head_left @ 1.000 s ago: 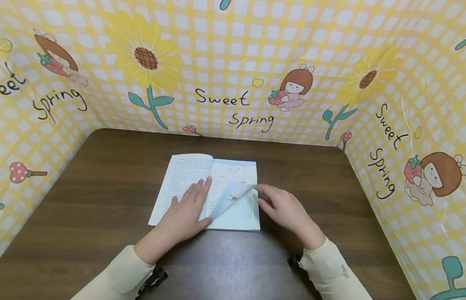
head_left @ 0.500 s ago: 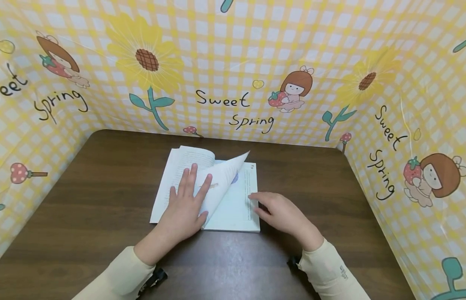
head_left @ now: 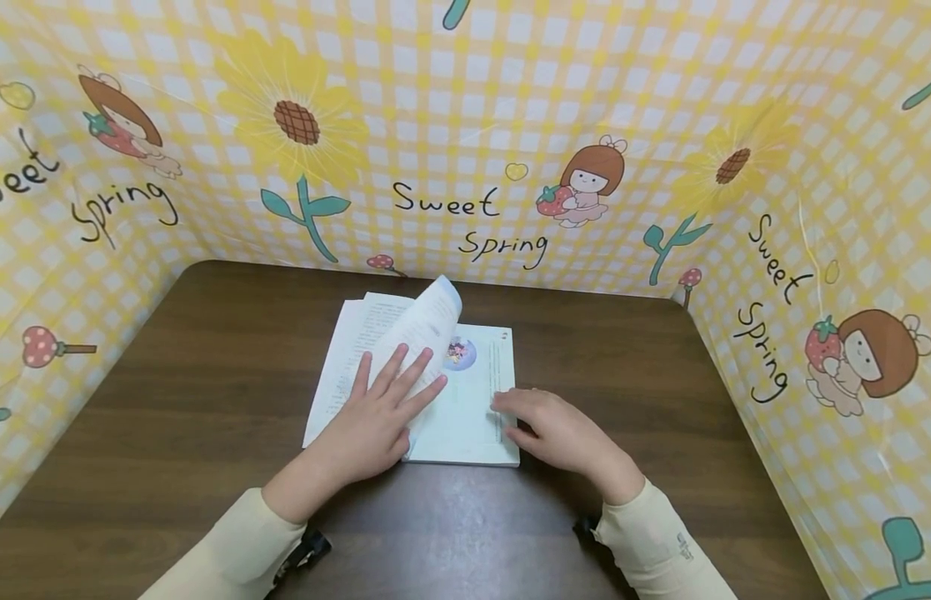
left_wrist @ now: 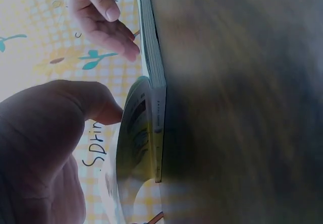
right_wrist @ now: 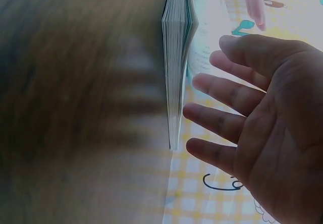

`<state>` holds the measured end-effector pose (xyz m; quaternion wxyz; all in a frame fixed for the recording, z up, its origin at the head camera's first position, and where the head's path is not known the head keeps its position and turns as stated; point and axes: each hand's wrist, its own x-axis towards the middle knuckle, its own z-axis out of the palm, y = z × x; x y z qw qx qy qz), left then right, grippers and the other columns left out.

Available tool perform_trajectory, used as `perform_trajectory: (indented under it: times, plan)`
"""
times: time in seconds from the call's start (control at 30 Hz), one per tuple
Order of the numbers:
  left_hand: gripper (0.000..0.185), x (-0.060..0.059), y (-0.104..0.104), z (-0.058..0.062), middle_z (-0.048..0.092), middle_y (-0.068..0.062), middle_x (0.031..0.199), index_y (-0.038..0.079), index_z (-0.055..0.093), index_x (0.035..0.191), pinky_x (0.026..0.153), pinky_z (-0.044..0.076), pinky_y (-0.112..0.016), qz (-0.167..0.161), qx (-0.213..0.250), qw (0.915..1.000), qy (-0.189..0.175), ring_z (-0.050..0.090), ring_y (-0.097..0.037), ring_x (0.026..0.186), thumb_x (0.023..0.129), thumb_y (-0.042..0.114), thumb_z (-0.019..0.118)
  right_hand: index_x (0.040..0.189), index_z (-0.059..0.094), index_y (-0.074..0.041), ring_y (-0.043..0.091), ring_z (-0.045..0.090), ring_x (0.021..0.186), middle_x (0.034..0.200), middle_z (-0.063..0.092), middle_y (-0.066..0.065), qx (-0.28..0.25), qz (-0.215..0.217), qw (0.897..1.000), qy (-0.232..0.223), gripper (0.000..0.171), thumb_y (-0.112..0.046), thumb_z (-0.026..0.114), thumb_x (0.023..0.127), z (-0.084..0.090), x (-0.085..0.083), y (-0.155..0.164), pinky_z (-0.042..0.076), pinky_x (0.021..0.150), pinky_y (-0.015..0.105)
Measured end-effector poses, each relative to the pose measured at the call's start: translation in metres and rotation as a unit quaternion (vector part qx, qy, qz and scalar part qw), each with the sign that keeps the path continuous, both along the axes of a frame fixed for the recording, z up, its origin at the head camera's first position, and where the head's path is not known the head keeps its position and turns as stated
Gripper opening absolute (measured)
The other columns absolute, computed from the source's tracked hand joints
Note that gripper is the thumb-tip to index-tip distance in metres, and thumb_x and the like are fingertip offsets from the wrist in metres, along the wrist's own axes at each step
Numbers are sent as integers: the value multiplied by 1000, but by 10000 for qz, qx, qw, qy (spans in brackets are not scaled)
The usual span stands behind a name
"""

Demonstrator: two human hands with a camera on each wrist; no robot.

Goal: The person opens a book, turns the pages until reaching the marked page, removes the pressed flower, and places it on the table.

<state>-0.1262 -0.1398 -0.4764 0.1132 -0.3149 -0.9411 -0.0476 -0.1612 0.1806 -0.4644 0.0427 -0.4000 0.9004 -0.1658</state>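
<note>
An open book [head_left: 465,417] lies in the middle of the brown table [head_left: 210,333]. My left hand [head_left: 382,408] lies flat on its left side with fingers spread, pressing down a turned page [head_left: 427,321] whose top still curls upward. My right hand [head_left: 548,425] rests with relaxed fingers on the outer edge of the right page, which shows a small round picture [head_left: 461,352]. In the left wrist view the book's edge [left_wrist: 154,82] stands beside my left hand [left_wrist: 50,133]. The right wrist view shows my right hand [right_wrist: 252,118] with straight fingers next to the page block [right_wrist: 176,57].
A yellow checked screen with sunflowers and "Sweet Spring" lettering [head_left: 465,200] walls the table at the back and on both sides. Bare brown tabletop surrounds the book. Cream sleeves [head_left: 660,542] cover both forearms.
The page my right hand had lifted has swung over to the left. My left hand has shifted onto it, and my right hand has settled on the right page's edge.
</note>
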Motion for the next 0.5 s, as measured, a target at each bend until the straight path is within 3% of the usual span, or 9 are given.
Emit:
perform_trajectory:
  times: [0.23,0.5]
  plan:
    - [78,0,-2,1,7,-3,174,27,36,161,119,4,-71,-196,-218,9991,-307,3,-35,160,88,19,64,137,66,-14,26,49,143,151,56,5,6,37,9997,-261,37,-24,67,101,-1,3,0,35,117,57]
    - [67,2,-2,3,19,-2,172,25,38,160,119,7,-72,-1,-368,9917,-1236,10,-32,159,96,22,58,139,64,-15,26,45,146,155,52,5,134,38,9990,-429,38,-26,65,102,-1,4,0,31,119,57]
